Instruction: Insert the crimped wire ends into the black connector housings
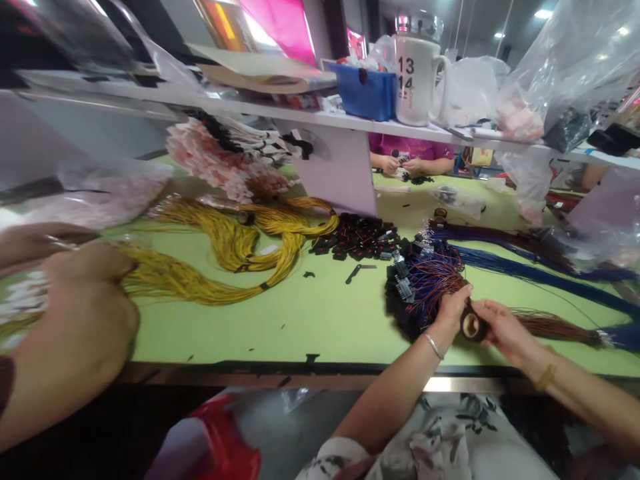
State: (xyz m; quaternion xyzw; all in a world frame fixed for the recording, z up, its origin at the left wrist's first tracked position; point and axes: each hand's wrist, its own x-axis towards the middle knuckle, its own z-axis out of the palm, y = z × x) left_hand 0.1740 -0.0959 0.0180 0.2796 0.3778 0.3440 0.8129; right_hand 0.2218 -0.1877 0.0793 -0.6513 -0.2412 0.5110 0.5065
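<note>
Holding a tape roll (471, 325) in both grips, left hand (450, 310) and right hand (503, 330), hole facing the camera.

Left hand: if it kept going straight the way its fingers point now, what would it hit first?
The left hand points up and away over the green table, gripping a tape roll together with the right hand. First in line is probably the bundle of red and blue wires with black connectors, which it already seems to touch.
</note>
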